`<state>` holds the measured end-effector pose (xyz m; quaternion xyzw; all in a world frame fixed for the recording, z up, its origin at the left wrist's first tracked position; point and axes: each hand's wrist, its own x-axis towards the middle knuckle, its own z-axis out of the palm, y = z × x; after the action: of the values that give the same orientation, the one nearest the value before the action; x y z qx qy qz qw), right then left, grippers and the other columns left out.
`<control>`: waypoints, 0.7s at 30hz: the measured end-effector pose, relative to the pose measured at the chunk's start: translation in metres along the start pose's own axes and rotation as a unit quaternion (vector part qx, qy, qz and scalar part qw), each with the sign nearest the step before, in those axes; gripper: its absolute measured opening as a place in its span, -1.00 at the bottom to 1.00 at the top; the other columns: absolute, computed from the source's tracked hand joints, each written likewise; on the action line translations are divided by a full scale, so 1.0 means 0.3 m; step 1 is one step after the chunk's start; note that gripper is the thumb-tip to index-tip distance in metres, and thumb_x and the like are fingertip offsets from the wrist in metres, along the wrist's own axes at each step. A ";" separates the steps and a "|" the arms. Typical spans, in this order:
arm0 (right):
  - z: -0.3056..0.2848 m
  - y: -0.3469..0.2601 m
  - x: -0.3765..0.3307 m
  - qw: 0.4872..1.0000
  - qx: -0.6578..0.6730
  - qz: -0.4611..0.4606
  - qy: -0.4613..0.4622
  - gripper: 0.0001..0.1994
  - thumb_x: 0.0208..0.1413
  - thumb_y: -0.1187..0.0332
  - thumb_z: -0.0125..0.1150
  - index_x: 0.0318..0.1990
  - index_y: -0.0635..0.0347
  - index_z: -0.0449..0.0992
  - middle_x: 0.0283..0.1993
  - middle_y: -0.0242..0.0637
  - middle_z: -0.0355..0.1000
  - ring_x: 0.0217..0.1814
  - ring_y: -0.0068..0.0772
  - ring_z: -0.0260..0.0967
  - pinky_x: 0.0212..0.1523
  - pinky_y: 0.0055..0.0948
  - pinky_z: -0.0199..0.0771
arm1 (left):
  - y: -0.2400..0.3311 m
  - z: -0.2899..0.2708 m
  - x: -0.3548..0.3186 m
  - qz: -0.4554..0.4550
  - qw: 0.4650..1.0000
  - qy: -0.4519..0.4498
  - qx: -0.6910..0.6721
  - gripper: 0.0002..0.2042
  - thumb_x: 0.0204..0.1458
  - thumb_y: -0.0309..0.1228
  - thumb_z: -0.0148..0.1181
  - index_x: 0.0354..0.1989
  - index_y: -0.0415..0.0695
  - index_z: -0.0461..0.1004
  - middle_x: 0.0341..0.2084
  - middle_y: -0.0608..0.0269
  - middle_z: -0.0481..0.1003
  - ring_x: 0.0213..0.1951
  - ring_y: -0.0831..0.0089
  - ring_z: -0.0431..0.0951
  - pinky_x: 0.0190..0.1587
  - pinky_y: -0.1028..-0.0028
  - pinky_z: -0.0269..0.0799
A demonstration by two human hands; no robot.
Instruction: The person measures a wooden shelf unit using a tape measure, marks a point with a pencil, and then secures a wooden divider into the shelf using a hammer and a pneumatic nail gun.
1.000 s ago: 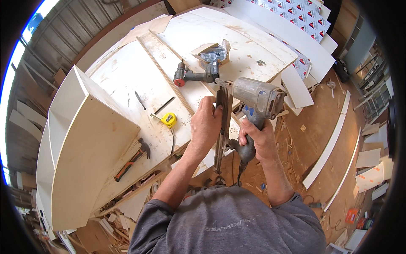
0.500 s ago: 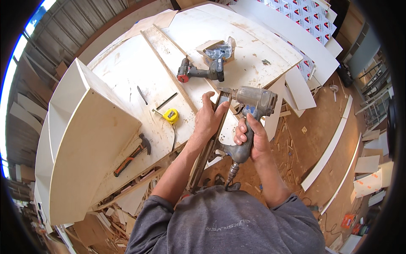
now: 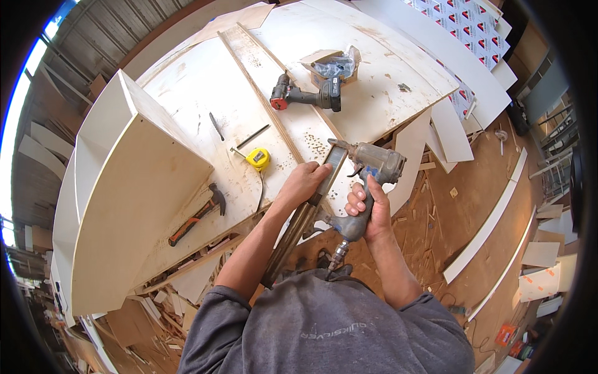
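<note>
My right hand (image 3: pixel 374 209) is wrapped round the grip of a grey air nail gun (image 3: pixel 377 163), held in front of my body with its hose fitting pointing toward me. My left hand (image 3: pixel 303 182) is closed round the gun's long magazine (image 3: pixel 298 227). The magazine's rail stretches back toward my shirt, and its upper end by the nose shows past the fingers. What lies inside the magazine cannot be made out. Beyond the hands a cordless drill (image 3: pixel 305 98) lies on the white worktop (image 3: pixel 199 93), near an open cardboard box (image 3: pixel 336 66) holding a plastic bag.
Left of my hands are a yellow tape measure (image 3: pixel 257 159), a dark pen-like tool (image 3: pixel 216 126), a thin dark strip (image 3: pixel 251 136) and a hammer (image 3: pixel 198 215). A curved wooden shelf unit (image 3: pixel 137 199) stands at the left. Scraps and a curved white strip (image 3: pixel 489 218) litter the floor.
My left hand's fingers, spread at the magazine's upper end before, have closed round it. A part of the magazine has slid back toward my body.
</note>
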<state>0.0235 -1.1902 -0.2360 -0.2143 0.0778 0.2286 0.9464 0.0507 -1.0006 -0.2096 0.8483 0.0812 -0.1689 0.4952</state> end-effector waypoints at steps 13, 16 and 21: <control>-0.024 -0.054 0.084 0.987 0.079 -0.021 -0.139 -0.58 0.35 0.15 -0.06 0.20 0.27 0.27 -0.51 -0.45 0.13 -0.59 -0.62 0.08 -0.52 -0.56 0.23 | -0.268 -0.068 -0.453 0.129 0.854 0.161 -0.478 -0.54 0.36 -0.10 -0.30 0.11 -0.25 0.32 -0.08 0.06 0.45 0.03 0.35 0.45 0.15 0.30 0.35; 0.012 0.027 0.094 0.981 0.086 0.033 -0.169 -0.70 0.35 0.15 -0.05 -0.17 0.27 0.34 -0.51 -0.44 0.14 -0.59 -0.60 0.07 -0.52 -0.53 0.22 | -0.274 -0.106 -0.486 0.143 0.858 0.304 -0.390 -0.51 0.35 -0.06 -0.31 0.13 -0.25 0.29 -0.12 0.09 0.46 0.01 0.37 0.46 0.12 0.33 0.36; 0.094 0.068 0.123 0.981 0.105 0.027 -0.160 -0.68 0.36 0.14 -0.10 -0.28 0.25 0.31 -0.54 -0.42 0.15 -0.61 -0.60 0.09 -0.54 -0.52 0.26 | -0.264 -0.170 -0.515 0.218 0.839 0.329 -0.375 -0.56 0.35 -0.06 -0.27 0.11 -0.18 0.30 -0.17 0.20 0.43 -0.05 0.46 0.41 0.05 0.40 0.34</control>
<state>0.0480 -1.1467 -0.2274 -0.0727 -0.0452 0.2765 0.9572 -0.1065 -0.9126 -0.1942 0.5991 0.1097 0.2754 0.7437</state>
